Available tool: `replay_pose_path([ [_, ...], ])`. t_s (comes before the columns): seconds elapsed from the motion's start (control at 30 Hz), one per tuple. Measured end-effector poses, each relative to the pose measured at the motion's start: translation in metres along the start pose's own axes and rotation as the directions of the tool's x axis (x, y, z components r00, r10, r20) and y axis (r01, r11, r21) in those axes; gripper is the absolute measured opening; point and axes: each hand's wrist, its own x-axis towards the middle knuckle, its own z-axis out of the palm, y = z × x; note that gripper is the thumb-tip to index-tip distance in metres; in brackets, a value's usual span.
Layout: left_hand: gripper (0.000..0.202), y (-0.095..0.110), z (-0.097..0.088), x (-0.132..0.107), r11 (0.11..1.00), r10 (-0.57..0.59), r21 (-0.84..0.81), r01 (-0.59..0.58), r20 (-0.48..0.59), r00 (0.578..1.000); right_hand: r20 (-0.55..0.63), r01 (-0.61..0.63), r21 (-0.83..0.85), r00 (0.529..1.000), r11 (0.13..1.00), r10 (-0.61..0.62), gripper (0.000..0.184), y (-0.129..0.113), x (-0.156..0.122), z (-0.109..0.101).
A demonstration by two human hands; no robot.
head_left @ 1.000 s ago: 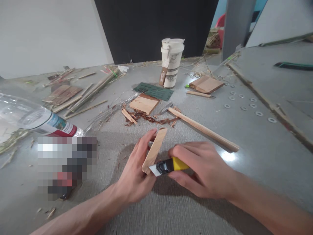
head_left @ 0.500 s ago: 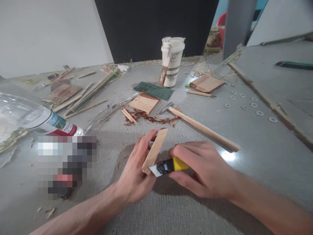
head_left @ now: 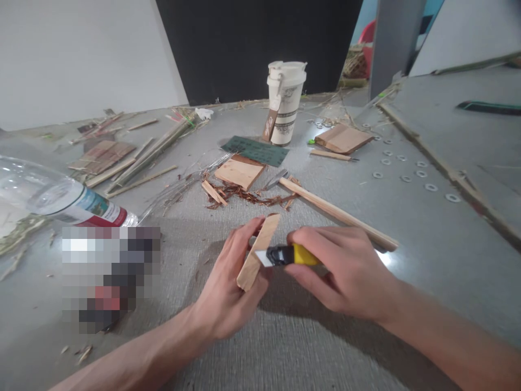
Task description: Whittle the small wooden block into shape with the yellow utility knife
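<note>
Left hand (head_left: pixel 228 296) steadies wood strip (head_left: pixel 258 252) (knife (head_left: pixel 285 255) touching).

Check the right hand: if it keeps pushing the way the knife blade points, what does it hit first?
The right hand aims the yellow utility knife leftward; its blade already meets the small wood strip held by the left hand. Past the strip, probably the left fingers, though depth is unclear.

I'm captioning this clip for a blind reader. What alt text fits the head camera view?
Two bare hands work over a grey table: the left hand holds a small wood strip on edge, while the right hand presses the blade of a yellow utility knife against it. Beyond lie wood shavings, a long stick, a lidded cup and a plastic bottle.
</note>
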Motion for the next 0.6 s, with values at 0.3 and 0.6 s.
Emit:
replay_pose_path([
  [0.3,0.052,0.0056,-0.0010,0.0019,0.950,-0.069,-0.309,0.056,-0.032,0.997,-0.038,-0.128,0.005,0.991,0.992,0.128,0.017,0.0113,-0.0033,0.0007],
  [0.6,0.052,0.0051,-0.0025,0.0009,0.969,-0.038,-0.245,0.022,-0.062,0.997,-0.022,-0.112,0.002,0.993,0.994,0.112,0.019,0.0085,-0.0021,0.0013],
])
